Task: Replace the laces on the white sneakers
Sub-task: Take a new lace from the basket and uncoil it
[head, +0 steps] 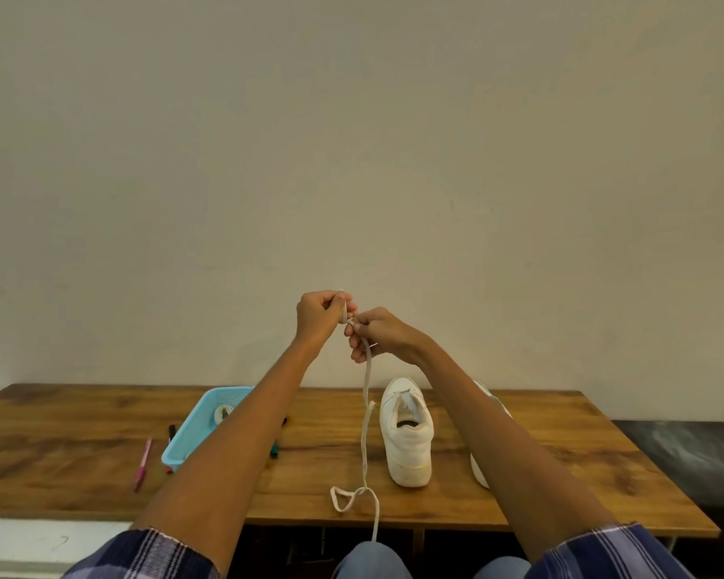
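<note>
A blue basket (201,428) on the wooden table (519,453) holds what looks like a coiled lace. The left hand (316,315) and right hand (379,334) pinch a white lace (366,436) raised above a laceless sneaker (406,432). Judging by this, threading has not begun.

One head view only, looking forward and slightly down from above the arms, facing a plain wall (352,140), table (80,474) near below, camera perhaps raised, hands (343,323) mid-frame
</note>
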Motion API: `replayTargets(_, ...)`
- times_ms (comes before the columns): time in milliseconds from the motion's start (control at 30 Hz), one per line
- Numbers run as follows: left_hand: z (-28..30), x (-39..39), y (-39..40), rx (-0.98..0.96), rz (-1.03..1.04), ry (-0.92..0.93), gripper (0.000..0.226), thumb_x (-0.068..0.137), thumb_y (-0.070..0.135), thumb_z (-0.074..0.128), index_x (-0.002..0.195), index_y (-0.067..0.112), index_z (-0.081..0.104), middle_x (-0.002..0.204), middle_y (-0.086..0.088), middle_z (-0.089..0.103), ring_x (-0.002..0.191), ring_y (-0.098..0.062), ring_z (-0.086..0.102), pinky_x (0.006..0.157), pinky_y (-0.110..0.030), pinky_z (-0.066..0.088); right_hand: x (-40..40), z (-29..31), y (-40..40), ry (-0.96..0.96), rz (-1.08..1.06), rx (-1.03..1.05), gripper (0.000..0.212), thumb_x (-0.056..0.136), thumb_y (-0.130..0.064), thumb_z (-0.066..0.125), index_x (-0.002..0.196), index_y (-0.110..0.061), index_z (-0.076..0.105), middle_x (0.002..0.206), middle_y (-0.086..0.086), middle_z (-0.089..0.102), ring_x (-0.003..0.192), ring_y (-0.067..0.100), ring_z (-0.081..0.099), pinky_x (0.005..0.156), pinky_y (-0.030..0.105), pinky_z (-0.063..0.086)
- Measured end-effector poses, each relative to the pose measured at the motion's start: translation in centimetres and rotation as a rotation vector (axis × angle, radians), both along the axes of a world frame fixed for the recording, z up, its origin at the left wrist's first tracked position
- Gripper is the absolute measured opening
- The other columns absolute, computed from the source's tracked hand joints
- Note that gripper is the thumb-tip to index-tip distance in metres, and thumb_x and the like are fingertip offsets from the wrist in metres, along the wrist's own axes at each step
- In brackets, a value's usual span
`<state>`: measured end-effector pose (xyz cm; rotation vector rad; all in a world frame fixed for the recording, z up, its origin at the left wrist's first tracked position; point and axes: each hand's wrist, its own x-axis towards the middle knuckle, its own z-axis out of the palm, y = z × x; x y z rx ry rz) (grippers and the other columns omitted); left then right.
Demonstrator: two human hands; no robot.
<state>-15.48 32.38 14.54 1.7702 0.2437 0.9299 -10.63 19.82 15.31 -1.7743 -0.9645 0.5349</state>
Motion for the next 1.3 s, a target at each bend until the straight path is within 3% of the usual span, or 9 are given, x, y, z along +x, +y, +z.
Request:
replayTargets(133, -0.2, -0.3, 0.7, 0.12, -0.084, 0.105, 0.02, 0.094, 0.01, 0.054, 0.093, 0.001, 0.072, 0.082, -0.011, 0.07, 0.075, -0.016, 0.065, 0.076, -0.028, 0.055, 0.3, 0.2, -0.2, 0.092, -0.073, 0.113, 0.03, 0.099, -0.011, 0.035, 0.078, -0.008, 0.056, 0.065, 0.004, 0.054, 0.055, 0.016, 0.056, 0.058, 0.027, 0.053)
replayTargets(233, -0.8, -0.5, 0.9, 0.162, -0.172, 0.205, 0.021, 0.094, 0.008, 0.054, 0.092, -0.004, 0.071, 0.076, -0.012, 0.069, 0.064, -0.01, 0.068, 0.068, -0.023, 0.055, 0.6, 0.6, -0.4, 0.149, -0.153, 0.194, 0.03, 0.099, -0.016, 0.04, 0.074, -0.009, 0.055, 0.061, 0.002, 0.049, 0.051, 0.014, 0.049, 0.053, 0.025, 0.048)
replayTargets(400, -0.9, -0.7, -0.2, -0.049, -0.353, 0.238, 0.029, 0.097, 0.015, 0.05, 0.1, -0.008, 0.068, 0.081, -0.014, 0.071, 0.069, -0.016, 0.071, 0.068, -0.021, 0.057, 1.1, 1.5, -0.3, 0.191, -0.25, 0.236, 0.03, 0.099, -0.018, 0.041, 0.073, -0.011, 0.054, 0.059, 0.001, 0.047, 0.047, 0.013, 0.043, 0.049, 0.024, 0.044)
replayTargets(500, -0.7, -0.7, -0.8, -0.062, -0.435, 0.251, 0.03, 0.096, 0.017, 0.052, 0.1, -0.008, 0.068, 0.077, -0.011, 0.072, 0.07, -0.018, 0.071, 0.07, -0.023, 0.057, 1.3, 1.7, -0.3, 0.157, -0.277, 0.222, 0.031, 0.099, -0.02, 0.042, 0.073, -0.01, 0.056, 0.06, 0.0, 0.05, 0.047, 0.013, 0.043, 0.049, 0.023, 0.044)
replayTargets(733, -1.4, -0.9, 0.0, -0.077, -0.333, 0.212, 0.026, 0.096, 0.011, 0.051, 0.105, -0.009, 0.066, 0.086, -0.016, 0.07, 0.069, -0.011, 0.071, 0.076, -0.024, 0.057, 1.5, 1.9, -0.1, 0.13, -0.31, 0.221, 0.031, 0.099, -0.021, 0.043, 0.075, -0.01, 0.057, 0.062, 0.0, 0.051, 0.047, 0.012, 0.041, 0.048, 0.022, 0.042)
replayTargets(833, -1.3, -1.2, 0.3, -0.032, -0.326, 0.23, 0.024, 0.096, 0.009, 0.051, 0.104, -0.009, 0.066, 0.089, -0.019, 0.069, 0.066, -0.01, 0.07, 0.07, -0.019, 0.056, 1.5, 1.8, 0.1, 0.138, -0.311, 0.231, 0.031, 0.099, -0.021, 0.044, 0.074, -0.01, 0.057, 0.062, 0.0, 0.051, 0.047, 0.012, 0.041, 0.048, 0.022, 0.042)
replayTargets(1067, -0.5, -1.6, -0.2, -0.008, -0.39, 0.269, 0.025, 0.095, 0.01, 0.052, 0.099, -0.009, 0.068, 0.076, -0.012, 0.07, 0.067, -0.015, 0.07, 0.068, -0.021, 0.056, 1.9, 0.9, 0.7, 0.153, -0.355, 0.229, 0.032, 0.099, -0.021, 0.044, 0.072, -0.01, 0.056, 0.061, 0.0, 0.05, 0.046, 0.011, 0.039, 0.047, 0.022, 0.039)
replayTargets(1200, 0.1, -2.0, -0.7, -0.087, -0.39, 0.229, 0.023, 0.093, 0.009, 0.053, 0.083, -0.003, 0.07, 0.061, -0.005, 0.067, 0.059, -0.015, 0.067, 0.062, -0.02, 0.054, 2.1, -0.6, 0.8, 0.077, -0.313, 0.149, 0.038, 0.099, -0.027, 0.046, 0.065, -0.011, 0.052, 0.06, 0.002, 0.048, 0.047, 0.012, 0.038, 0.046, 0.021, 0.034)
replayTargets(1300, 0.6, -2.1, -0.9, -0.326, -0.397, 0.109, 0.025, 0.092, 0.008, 0.05, 0.076, 0.001, 0.068, 0.058, -0.003, 0.064, 0.056, -0.013, 0.063, 0.063, -0.021, 0.055, 1.9, -1.1, 0.7, 0.056, -0.296, 0.103, 0.035, 0.096, -0.039, 0.051, 0.072, -0.013, 0.054, 0.061, 0.0, 0.046, 0.047, 0.009, 0.033, 0.043, 0.019, 0.027)
